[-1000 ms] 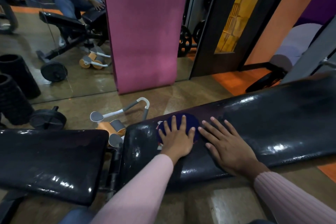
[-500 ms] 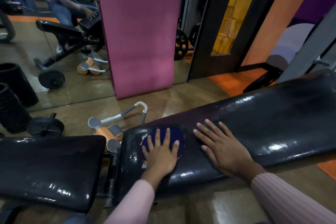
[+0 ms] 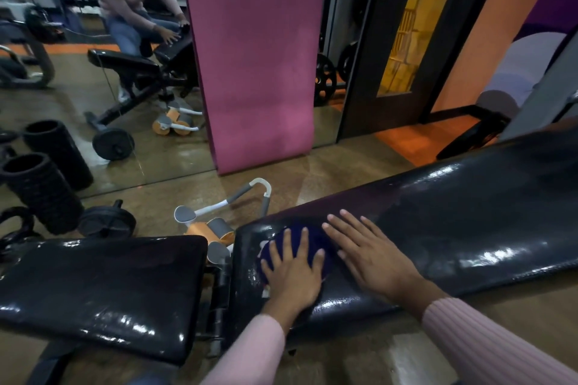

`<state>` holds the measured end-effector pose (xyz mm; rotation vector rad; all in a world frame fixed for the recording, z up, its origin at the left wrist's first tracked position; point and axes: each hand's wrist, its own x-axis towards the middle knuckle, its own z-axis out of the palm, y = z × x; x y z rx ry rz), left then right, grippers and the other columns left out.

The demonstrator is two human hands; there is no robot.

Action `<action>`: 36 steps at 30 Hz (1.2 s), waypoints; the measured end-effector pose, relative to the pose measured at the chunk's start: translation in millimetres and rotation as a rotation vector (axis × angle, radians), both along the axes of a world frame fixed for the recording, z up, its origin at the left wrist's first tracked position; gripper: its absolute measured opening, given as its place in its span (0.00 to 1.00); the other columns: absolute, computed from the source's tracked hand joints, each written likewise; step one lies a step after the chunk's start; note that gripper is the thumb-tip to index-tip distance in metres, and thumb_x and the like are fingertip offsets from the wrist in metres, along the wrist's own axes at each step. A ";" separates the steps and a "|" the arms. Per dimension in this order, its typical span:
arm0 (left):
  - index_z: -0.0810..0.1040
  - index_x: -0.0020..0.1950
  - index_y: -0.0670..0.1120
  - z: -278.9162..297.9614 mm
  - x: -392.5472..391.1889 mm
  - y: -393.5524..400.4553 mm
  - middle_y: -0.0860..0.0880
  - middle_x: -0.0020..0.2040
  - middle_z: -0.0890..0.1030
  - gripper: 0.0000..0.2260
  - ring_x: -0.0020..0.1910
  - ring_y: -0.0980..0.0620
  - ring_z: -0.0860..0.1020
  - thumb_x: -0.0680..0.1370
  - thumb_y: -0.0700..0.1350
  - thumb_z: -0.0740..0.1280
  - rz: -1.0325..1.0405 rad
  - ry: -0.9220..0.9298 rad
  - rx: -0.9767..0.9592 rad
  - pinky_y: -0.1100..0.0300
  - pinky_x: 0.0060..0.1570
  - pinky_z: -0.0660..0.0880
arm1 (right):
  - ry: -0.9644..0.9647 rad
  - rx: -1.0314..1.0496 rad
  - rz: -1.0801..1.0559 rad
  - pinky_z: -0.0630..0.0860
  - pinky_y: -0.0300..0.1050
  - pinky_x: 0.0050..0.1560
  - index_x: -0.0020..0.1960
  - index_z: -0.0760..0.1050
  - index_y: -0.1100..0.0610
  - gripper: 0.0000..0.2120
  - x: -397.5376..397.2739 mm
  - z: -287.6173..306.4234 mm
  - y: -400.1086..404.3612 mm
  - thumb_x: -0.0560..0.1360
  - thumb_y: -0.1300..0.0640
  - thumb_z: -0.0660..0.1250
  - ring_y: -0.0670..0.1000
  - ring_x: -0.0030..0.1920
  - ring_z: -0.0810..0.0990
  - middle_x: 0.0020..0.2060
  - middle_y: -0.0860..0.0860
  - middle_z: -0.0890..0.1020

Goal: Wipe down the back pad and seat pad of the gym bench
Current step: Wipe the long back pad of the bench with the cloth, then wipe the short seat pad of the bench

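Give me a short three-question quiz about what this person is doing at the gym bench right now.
1. True or false: the left hand presses a blue cloth flat on the back pad.
2. Which hand rests bare on the pad? A) left B) right
3. Fill in: the pink mat leans against a ____.

Key: 1 true; 2 B; 3 mirror.

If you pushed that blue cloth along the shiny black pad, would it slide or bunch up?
Probably it slides: the back pad looks glossy and smooth. The blue cloth seems soft and floppy, so it might bunch at an edge. The left hand presses flat on it, which likely keeps it spread out.
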<state>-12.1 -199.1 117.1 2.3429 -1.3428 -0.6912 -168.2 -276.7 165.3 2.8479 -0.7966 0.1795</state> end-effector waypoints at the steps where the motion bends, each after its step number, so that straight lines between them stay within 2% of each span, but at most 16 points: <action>1: 0.41 0.77 0.61 3.4 6.0 -10.7 0.52 0.78 0.39 0.27 0.76 0.43 0.38 0.79 0.65 0.44 -0.025 0.018 0.001 0.40 0.71 0.39 | -0.031 0.007 -0.014 0.53 0.51 0.73 0.77 0.53 0.50 0.25 -0.1 3.4 0.5 0.81 0.50 0.50 0.50 0.77 0.52 0.76 0.48 0.60; 6: 0.44 0.77 0.60 -4.4 49.1 -20.2 0.50 0.79 0.42 0.28 0.76 0.42 0.42 0.79 0.66 0.44 0.049 0.112 0.021 0.39 0.72 0.43 | -0.140 0.064 -0.017 0.52 0.50 0.76 0.77 0.55 0.51 0.25 11.9 25.0 11.5 0.81 0.50 0.49 0.48 0.78 0.47 0.77 0.46 0.57; 10: 0.42 0.76 0.61 -22.7 53.1 20.8 0.52 0.79 0.41 0.27 0.76 0.43 0.41 0.79 0.65 0.44 0.113 0.118 -0.007 0.40 0.73 0.45 | -0.184 0.175 0.033 0.54 0.49 0.76 0.76 0.58 0.52 0.25 45.1 23.3 26.2 0.80 0.57 0.56 0.48 0.78 0.48 0.77 0.47 0.58; 13: 0.40 0.76 0.62 -29.9 49.2 43.9 0.53 0.78 0.39 0.27 0.76 0.45 0.40 0.79 0.64 0.44 0.125 0.132 0.012 0.39 0.72 0.48 | -0.121 0.290 0.059 0.57 0.48 0.75 0.76 0.58 0.52 0.29 79.0 13.2 46.1 0.78 0.64 0.59 0.49 0.77 0.53 0.76 0.48 0.60; 15: 0.41 0.76 0.61 -31.2 47.6 50.9 0.54 0.78 0.38 0.27 0.76 0.46 0.40 0.80 0.63 0.46 0.115 0.133 0.035 0.37 0.70 0.49 | -0.049 0.395 0.041 0.62 0.48 0.73 0.76 0.59 0.52 0.30 100.8 5.1 59.0 0.76 0.65 0.61 0.50 0.75 0.60 0.74 0.50 0.64; 19: 0.49 0.77 0.59 -39.1 62.9 55.1 0.54 0.78 0.38 0.30 0.76 0.43 0.43 0.79 0.52 0.60 -0.002 0.123 0.082 0.38 0.70 0.57 | 0.112 0.571 -0.035 0.70 0.52 0.65 0.72 0.63 0.52 0.29 134.0 -15.3 75.6 0.73 0.64 0.64 0.55 0.68 0.70 0.68 0.55 0.72; 21: 0.52 0.76 0.59 -44.6 77.2 58.6 0.55 0.78 0.41 0.29 0.76 0.42 0.46 0.77 0.53 0.60 -0.086 0.143 0.059 0.40 0.70 0.57 | 0.124 0.559 -0.079 0.72 0.51 0.61 0.71 0.64 0.51 0.27 144.0 -22.7 79.0 0.73 0.62 0.63 0.56 0.65 0.72 0.65 0.54 0.74; 24: 0.56 0.76 0.58 -47.3 89.4 69.8 0.54 0.78 0.49 0.28 0.75 0.43 0.52 0.75 0.59 0.52 -0.193 0.191 -0.032 0.43 0.71 0.57 | 0.177 0.525 -0.152 0.67 0.51 0.63 0.73 0.62 0.52 0.25 155.3 -26.2 82.2 0.76 0.56 0.56 0.57 0.66 0.68 0.68 0.54 0.72; 26: 0.62 0.74 0.55 -53.7 95.5 80.3 0.52 0.76 0.59 0.30 0.71 0.43 0.61 0.72 0.62 0.49 -0.190 0.229 -0.133 0.45 0.69 0.61 | 0.249 0.469 -0.155 0.65 0.54 0.66 0.74 0.61 0.52 0.24 159.2 -28.3 87.8 0.79 0.52 0.52 0.57 0.67 0.66 0.70 0.52 0.70; 28: 0.66 0.72 0.53 -60.4 103.6 93.5 0.53 0.73 0.64 0.29 0.69 0.46 0.66 0.73 0.60 0.50 -0.187 0.240 -0.184 0.46 0.68 0.65 | 0.298 0.370 -0.126 0.63 0.57 0.67 0.74 0.61 0.51 0.23 160.4 -33.2 97.4 0.80 0.49 0.49 0.56 0.68 0.64 0.71 0.50 0.67; 30: 0.62 0.74 0.54 -59.8 114.5 109.5 0.54 0.75 0.62 0.24 0.71 0.46 0.63 0.78 0.55 0.54 -0.220 0.135 -0.162 0.45 0.69 0.63 | 0.328 0.326 -0.119 0.58 0.59 0.70 0.76 0.57 0.49 0.26 158.1 -42.2 106.2 0.80 0.44 0.48 0.57 0.72 0.58 0.75 0.51 0.61; 33: 0.56 0.77 0.54 -56.6 143.5 131.5 0.52 0.77 0.57 0.24 0.75 0.46 0.53 0.81 0.52 0.55 -0.226 -0.205 -0.085 0.40 0.72 0.51 | 0.395 0.270 -0.141 0.49 0.60 0.74 0.78 0.52 0.48 0.32 156.2 -56.2 116.9 0.78 0.35 0.49 0.58 0.77 0.48 0.78 0.51 0.51; 36: 0.57 0.76 0.54 -45.8 177.1 144.8 0.51 0.77 0.55 0.23 0.76 0.46 0.50 0.81 0.53 0.53 -0.199 -0.343 -0.096 0.41 0.72 0.48 | 0.354 0.226 -0.182 0.50 0.60 0.74 0.76 0.56 0.48 0.28 163.4 -63.1 124.6 0.79 0.39 0.53 0.58 0.77 0.49 0.78 0.52 0.53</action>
